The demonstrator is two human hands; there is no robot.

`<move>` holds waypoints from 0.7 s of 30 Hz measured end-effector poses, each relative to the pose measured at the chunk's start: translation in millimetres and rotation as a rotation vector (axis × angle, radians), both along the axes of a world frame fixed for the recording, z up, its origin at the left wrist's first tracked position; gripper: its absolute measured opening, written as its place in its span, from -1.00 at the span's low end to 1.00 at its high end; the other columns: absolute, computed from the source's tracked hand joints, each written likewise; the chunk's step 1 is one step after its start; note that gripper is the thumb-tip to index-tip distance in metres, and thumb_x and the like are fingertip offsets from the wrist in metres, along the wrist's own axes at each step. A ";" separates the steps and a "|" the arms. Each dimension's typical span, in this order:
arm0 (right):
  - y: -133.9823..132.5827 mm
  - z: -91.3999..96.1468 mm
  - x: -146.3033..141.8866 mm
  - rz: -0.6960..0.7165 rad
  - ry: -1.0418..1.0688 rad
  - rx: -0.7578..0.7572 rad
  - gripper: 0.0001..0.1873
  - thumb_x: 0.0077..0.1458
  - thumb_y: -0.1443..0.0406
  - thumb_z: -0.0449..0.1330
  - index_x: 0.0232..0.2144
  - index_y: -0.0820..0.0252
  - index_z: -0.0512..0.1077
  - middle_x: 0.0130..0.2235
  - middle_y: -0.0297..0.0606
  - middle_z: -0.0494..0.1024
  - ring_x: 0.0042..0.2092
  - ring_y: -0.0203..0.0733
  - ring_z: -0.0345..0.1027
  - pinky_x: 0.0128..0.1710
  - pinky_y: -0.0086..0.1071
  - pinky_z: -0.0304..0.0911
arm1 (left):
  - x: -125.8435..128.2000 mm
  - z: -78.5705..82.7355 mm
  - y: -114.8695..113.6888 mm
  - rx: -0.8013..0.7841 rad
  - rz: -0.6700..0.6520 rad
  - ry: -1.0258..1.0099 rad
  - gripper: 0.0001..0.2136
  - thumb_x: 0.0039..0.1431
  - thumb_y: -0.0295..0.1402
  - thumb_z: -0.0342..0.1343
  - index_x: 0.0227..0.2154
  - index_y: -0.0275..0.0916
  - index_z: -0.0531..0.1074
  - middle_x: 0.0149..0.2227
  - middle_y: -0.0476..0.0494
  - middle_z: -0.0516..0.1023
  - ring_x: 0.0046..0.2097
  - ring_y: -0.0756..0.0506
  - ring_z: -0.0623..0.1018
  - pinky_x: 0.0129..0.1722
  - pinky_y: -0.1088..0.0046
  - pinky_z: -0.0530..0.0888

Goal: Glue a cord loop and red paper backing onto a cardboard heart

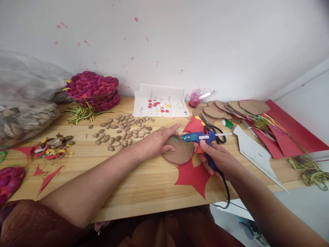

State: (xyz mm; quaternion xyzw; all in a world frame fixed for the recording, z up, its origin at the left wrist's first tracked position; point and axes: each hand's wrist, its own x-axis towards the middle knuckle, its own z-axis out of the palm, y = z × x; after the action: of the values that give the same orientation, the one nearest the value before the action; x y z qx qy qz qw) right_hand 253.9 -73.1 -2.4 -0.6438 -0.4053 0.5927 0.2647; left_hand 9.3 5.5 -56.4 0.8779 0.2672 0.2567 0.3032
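Observation:
My right hand (216, 156) is wrapped round the handle of a blue hot glue gun (196, 136). A white glue stick (223, 134) pokes out of its back, and the nozzle points left over a round cardboard disc (177, 154). My left hand (154, 142) lies on the disc's left side, index finger stretched out and thumb apart. A small green string (176, 138) shows near the nozzle, by my left fingers. Partly beneath the disc is a red paper star (193, 175). Scissors (212, 127) with dark handles lie behind the glue gun.
Many beans or nuts in shells (125, 130) spread left of the disc. Purple-studded discs (92, 87) are stacked at back left near plastic bags (23, 103). Cardboard discs (235, 107) and red paper (293, 140) lie right. Paper scraps (50, 178) lie left; a plastic cup (196, 99) stands behind.

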 end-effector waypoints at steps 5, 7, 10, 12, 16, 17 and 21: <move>-1.3 -1.5 -0.4 0.009 -0.062 -0.002 -0.48 0.10 -0.19 0.16 -0.42 0.12 0.23 -0.66 -0.52 0.32 -0.78 -0.45 0.08 -0.85 -0.58 -0.10 | 0.9 1.3 0.1 -0.003 0.015 0.023 -0.20 0.21 -0.41 0.22 0.38 -0.07 -0.11 0.13 -0.18 0.50 0.17 -0.18 0.45 0.17 0.18 0.35; -3.1 -1.4 -0.8 0.009 -0.078 0.002 -0.48 0.11 -0.18 0.15 -0.43 0.12 0.22 -0.67 -0.52 0.32 -0.78 -0.45 0.10 -0.85 -0.58 -0.11 | 1.1 2.6 -0.1 -0.011 0.018 0.039 -0.21 0.20 -0.41 0.22 0.38 -0.09 -0.10 0.13 -0.18 0.50 0.17 -0.18 0.45 0.17 0.18 0.35; -6.1 -1.3 -1.5 0.011 -0.084 0.003 -0.49 0.12 -0.18 0.14 -0.44 0.11 0.20 -0.68 -0.53 0.32 -0.78 -0.45 0.08 -0.85 -0.59 -0.10 | 0.9 4.4 -0.6 -0.018 0.015 0.053 -0.21 0.20 -0.41 0.23 0.38 -0.10 -0.09 0.14 -0.19 0.50 0.16 -0.19 0.45 0.16 0.18 0.35; -7.9 -1.5 -1.9 0.012 -0.080 0.004 -0.49 0.13 -0.17 0.13 -0.44 0.11 0.19 -0.70 -0.53 0.31 -0.79 -0.46 0.06 -0.84 -0.59 -0.11 | 0.9 5.0 -0.8 -0.018 0.016 0.060 -0.22 0.20 -0.40 0.23 0.37 -0.11 -0.09 0.14 -0.20 0.50 0.16 -0.20 0.45 0.16 0.16 0.34; -10.3 -2.1 -2.3 0.007 -0.069 -0.006 -0.49 0.13 -0.17 0.14 -0.44 0.11 0.18 -0.67 -0.53 0.32 -0.79 -0.46 0.08 -0.85 -0.59 -0.10 | 1.4 6.2 -1.1 -0.019 0.025 0.072 -0.24 0.19 -0.41 0.23 0.36 -0.16 -0.05 0.14 -0.24 0.50 0.16 -0.22 0.45 0.16 0.16 0.34; -10.9 -2.2 -2.3 0.005 -0.069 -0.009 -0.49 0.12 -0.17 0.15 -0.43 0.11 0.18 -0.66 -0.53 0.33 -0.78 -0.46 0.10 -0.85 -0.59 -0.09 | 1.7 6.6 -1.2 -0.023 0.025 0.075 -0.25 0.19 -0.41 0.23 0.36 -0.16 -0.04 0.14 -0.24 0.50 0.16 -0.22 0.45 0.16 0.16 0.35; -14.1 -2.3 -0.7 -0.009 -0.065 0.003 -0.48 0.10 -0.18 0.17 -0.39 0.12 0.22 -0.59 -0.53 0.36 -0.75 -0.45 0.17 -0.85 -0.59 -0.08 | 2.9 8.2 -1.8 -0.045 0.034 0.082 -0.26 0.18 -0.43 0.24 0.34 -0.21 0.00 0.13 -0.26 0.51 0.15 -0.21 0.46 0.15 0.18 0.35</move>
State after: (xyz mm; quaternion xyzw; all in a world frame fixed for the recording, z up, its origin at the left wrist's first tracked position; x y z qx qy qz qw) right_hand 253.1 -87.1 -4.8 -0.6642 -0.4117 0.5695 0.2550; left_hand 12.3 3.7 -48.2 0.8760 0.2999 0.2196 0.3073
